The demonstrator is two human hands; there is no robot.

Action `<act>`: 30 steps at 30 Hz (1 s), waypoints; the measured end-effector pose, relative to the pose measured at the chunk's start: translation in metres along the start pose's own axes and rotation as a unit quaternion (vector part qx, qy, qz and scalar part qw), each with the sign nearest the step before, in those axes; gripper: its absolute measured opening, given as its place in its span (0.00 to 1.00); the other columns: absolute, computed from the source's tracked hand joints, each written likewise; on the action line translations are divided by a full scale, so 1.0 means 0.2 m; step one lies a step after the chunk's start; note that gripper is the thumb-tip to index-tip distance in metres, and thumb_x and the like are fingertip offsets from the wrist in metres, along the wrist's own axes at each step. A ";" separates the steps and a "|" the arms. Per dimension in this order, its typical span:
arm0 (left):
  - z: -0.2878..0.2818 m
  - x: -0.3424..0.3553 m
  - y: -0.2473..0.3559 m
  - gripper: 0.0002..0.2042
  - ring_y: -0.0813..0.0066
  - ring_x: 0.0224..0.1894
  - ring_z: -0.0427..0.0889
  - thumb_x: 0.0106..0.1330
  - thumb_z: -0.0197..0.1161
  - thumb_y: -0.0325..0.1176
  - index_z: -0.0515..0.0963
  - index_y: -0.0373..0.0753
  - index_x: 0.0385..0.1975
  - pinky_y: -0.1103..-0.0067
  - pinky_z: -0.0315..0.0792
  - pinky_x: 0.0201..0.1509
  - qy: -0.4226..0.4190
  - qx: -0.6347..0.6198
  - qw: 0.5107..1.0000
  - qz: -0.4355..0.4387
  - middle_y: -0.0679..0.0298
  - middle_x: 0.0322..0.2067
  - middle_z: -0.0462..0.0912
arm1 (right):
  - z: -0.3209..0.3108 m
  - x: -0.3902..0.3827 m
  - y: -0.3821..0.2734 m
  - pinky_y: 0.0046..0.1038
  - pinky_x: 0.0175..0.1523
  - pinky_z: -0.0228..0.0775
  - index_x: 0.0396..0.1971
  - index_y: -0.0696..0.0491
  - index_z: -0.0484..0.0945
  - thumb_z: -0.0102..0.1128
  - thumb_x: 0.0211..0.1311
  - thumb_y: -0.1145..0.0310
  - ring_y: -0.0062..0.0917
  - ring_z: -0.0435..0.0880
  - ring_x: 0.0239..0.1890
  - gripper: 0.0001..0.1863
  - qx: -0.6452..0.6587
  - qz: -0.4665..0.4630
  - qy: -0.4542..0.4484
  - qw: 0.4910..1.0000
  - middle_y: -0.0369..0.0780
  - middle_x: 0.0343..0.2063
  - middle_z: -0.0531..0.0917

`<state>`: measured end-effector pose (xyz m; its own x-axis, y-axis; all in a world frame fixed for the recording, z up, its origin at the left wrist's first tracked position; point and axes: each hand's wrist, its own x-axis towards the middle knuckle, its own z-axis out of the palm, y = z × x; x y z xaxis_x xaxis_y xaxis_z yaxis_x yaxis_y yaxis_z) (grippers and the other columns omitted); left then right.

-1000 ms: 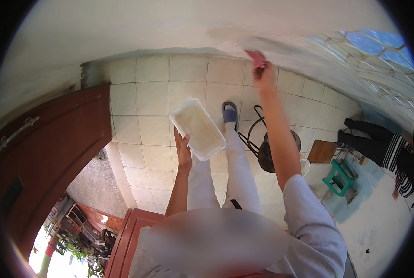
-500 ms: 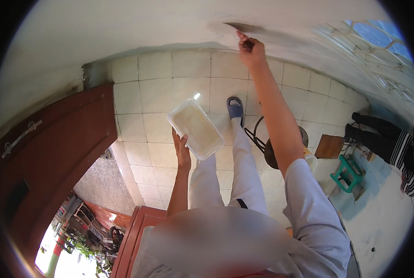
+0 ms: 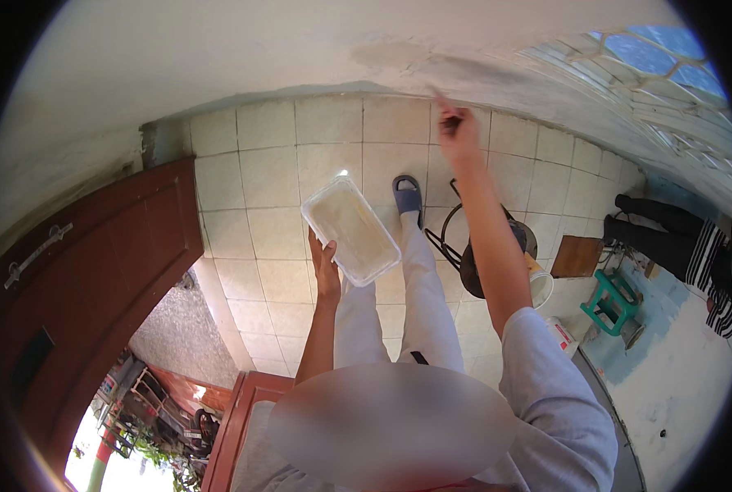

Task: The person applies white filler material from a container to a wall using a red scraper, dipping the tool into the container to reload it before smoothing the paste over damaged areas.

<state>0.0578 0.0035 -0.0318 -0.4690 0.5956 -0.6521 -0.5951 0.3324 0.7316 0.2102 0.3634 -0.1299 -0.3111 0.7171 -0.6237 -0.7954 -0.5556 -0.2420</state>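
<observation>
My left hand (image 3: pixel 323 262) grips the side of a translucent rectangular plastic tub (image 3: pixel 351 230) with a pale, off-white layer inside, tilted above the floor. My right hand (image 3: pixel 460 135) is closed round the dark handle of a scraper (image 3: pixel 452 121), raised near the wall (image 3: pixel 317 49). Motion smears the scraper's blade, so whether it touches the wall is unclear. A pale patch with a grey smudge (image 3: pixel 391 56) marks the wall just beyond it.
Beside my legs stand a dark round object with black tubing (image 3: pixel 474 271) and a white bucket (image 3: pixel 545 291). A brown board (image 3: pixel 577 256), green stool (image 3: pixel 608 303) and black and striped garments (image 3: pixel 681 242) lie rightward. A red-brown door (image 3: pixel 112 246) is left; a barred window (image 3: pixel 653 49) sits upper right.
My right hand rose to the wall with the scraper half a second ago and has since drawn back downward. My left hand and tub have barely moved.
</observation>
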 end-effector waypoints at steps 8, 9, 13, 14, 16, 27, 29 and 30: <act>0.05 0.07 -0.02 0.43 0.58 0.77 0.51 0.68 0.59 0.46 0.44 0.43 0.79 0.63 0.54 0.77 -0.012 -0.004 1.000 0.001 0.55 0.75 0.52 | 0.12 0.44 0.16 0.20 0.34 0.82 0.40 0.71 0.71 0.37 0.67 0.79 0.33 0.84 0.31 0.13 -0.026 -0.010 0.137 0.990 0.54 0.37 0.83; 0.03 0.06 -0.02 0.43 0.58 0.77 0.52 0.68 0.59 0.46 0.45 0.43 0.79 0.63 0.54 0.76 -0.001 0.001 1.000 0.002 0.55 0.75 0.52 | 0.15 0.46 0.11 0.20 0.33 0.81 0.39 0.72 0.70 0.38 0.67 0.79 0.32 0.83 0.31 0.12 -0.056 -0.047 0.127 0.989 0.57 0.39 0.83; -0.02 0.05 -0.01 0.42 0.59 0.75 0.55 0.68 0.58 0.45 0.45 0.42 0.79 0.64 0.56 0.75 -0.008 -0.017 1.000 0.001 0.56 0.75 0.53 | 0.21 0.33 -0.30 0.22 0.35 0.81 0.43 0.79 0.71 0.43 0.63 0.85 0.31 0.81 0.30 0.13 -0.044 -0.061 0.043 0.996 0.67 0.48 0.79; -0.03 0.03 -0.01 0.42 0.59 0.75 0.55 0.68 0.58 0.45 0.45 0.42 0.79 0.64 0.56 0.75 -0.005 -0.019 1.000 0.002 0.56 0.75 0.53 | 0.26 0.25 -0.38 0.22 0.35 0.81 0.45 0.79 0.71 0.44 0.62 0.86 0.31 0.81 0.30 0.14 -0.039 -0.061 0.041 0.997 0.66 0.48 0.79; -0.04 0.02 0.01 0.42 0.58 0.75 0.57 0.68 0.58 0.45 0.45 0.42 0.79 0.64 0.57 0.75 0.005 -0.001 1.000 0.007 0.55 0.74 0.54 | 0.35 0.05 -0.51 0.22 0.36 0.81 0.46 0.79 0.71 0.45 0.62 0.87 0.31 0.81 0.30 0.15 -0.030 -0.062 0.036 0.997 0.66 0.48 0.78; -0.07 0.02 0.02 0.42 0.57 0.75 0.56 0.69 0.58 0.46 0.45 0.46 0.79 0.63 0.56 0.75 0.008 0.015 1.000 0.007 0.55 0.75 0.52 | 0.07 0.11 0.04 0.26 0.41 0.83 0.44 0.57 0.77 0.51 0.73 0.70 0.27 0.84 0.37 0.09 -0.240 -0.074 0.167 0.954 0.41 0.35 0.83; -0.05 0.03 0.03 0.42 0.57 0.75 0.56 0.69 0.58 0.46 0.45 0.45 0.79 0.63 0.56 0.75 0.008 0.019 1.000 0.005 0.55 0.76 0.52 | -0.04 0.25 0.11 0.27 0.43 0.84 0.46 0.57 0.76 0.50 0.74 0.69 0.28 0.84 0.40 0.10 -0.256 -0.031 0.145 0.955 0.41 0.38 0.82; -0.03 0.04 0.03 0.42 0.58 0.75 0.55 0.69 0.59 0.46 0.45 0.45 0.79 0.63 0.56 0.75 -0.003 0.006 1.000 0.007 0.55 0.75 0.53 | -0.09 0.31 0.12 0.28 0.46 0.84 0.49 0.57 0.74 0.48 0.76 0.69 0.30 0.83 0.44 0.10 -0.260 -0.010 0.139 0.955 0.41 0.43 0.81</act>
<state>0.0463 0.0054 -0.0334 -0.4735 0.6050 -0.6401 -0.5802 0.3325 0.7435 0.1812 0.3866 -0.1875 -0.0909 0.6302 -0.7711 -0.4113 -0.7289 -0.5473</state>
